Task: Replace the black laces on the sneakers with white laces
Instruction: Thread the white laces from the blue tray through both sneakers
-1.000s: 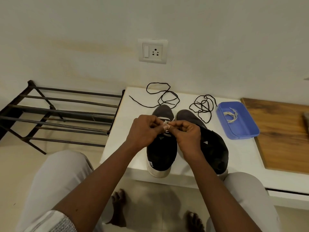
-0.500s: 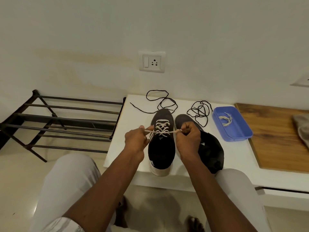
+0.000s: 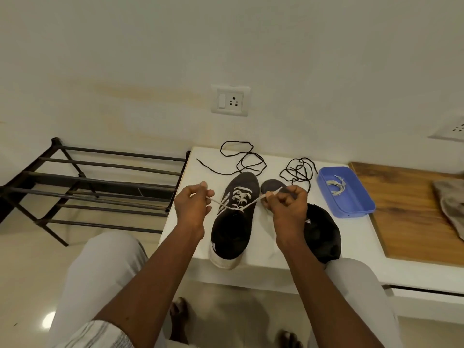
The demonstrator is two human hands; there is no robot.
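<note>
Left hand point(image 3: 192, 207) and right hand point(image 3: 288, 207) each pinch an end of the flat white lace point(image 3: 239, 198) either side of the black fabric sneaker point(image 3: 232, 229); I should pull both evenly, cinching centred.

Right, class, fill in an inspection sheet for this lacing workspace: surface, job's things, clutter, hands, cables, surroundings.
Surface: white table, wooden board at right.
Job's things: left sneaker laced with white lace; right sneaker, no lace seen; black laces loose behind; spare white lace in blue tray.
Clutter: cloth on board.
Hands: left hand and right hand each pinch a lace end, taut.
Cables: nothing seen.
Surroundings: metal rack left, wall socket above.
</note>
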